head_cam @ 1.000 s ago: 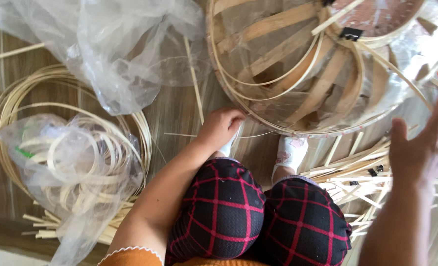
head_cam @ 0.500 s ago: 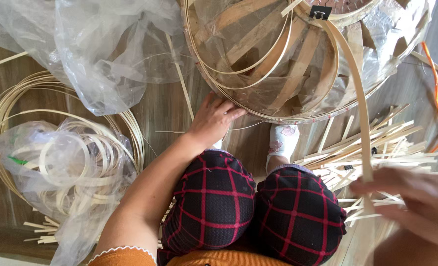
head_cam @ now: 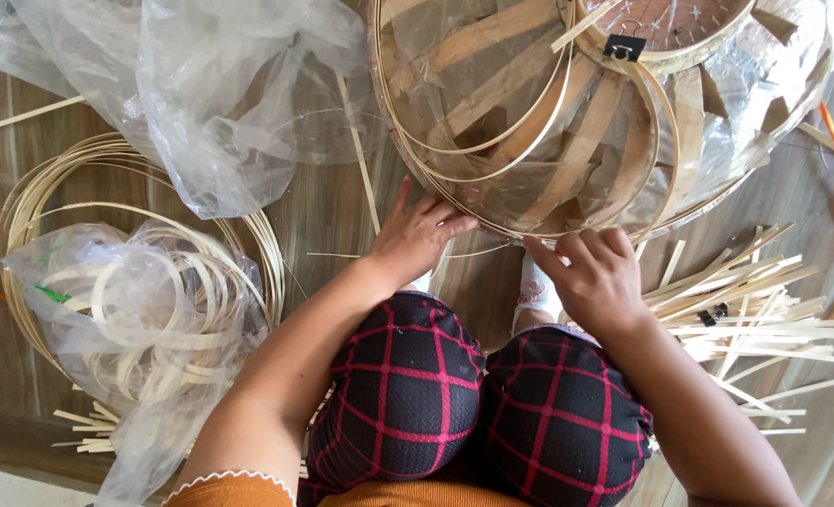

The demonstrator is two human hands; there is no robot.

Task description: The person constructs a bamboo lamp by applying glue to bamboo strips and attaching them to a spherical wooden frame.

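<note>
Wooden floor (head_cam: 332, 225); both hands' fingers (head_cam: 581, 249) on basket rim (head_cam: 492, 221).

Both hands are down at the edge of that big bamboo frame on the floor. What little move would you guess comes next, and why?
Probably a pinch on the thin hoop at the near rim of the bamboo frame. The left hand rests flat against that rim, as if steadying it, and the right hand has its fingers curled just below the edge. Whether they already grip a strip, I cannot tell.

Single head camera looks steeply down, close over knees (head_cam: 478, 394) and floor (head_cam: 332, 216).
</note>
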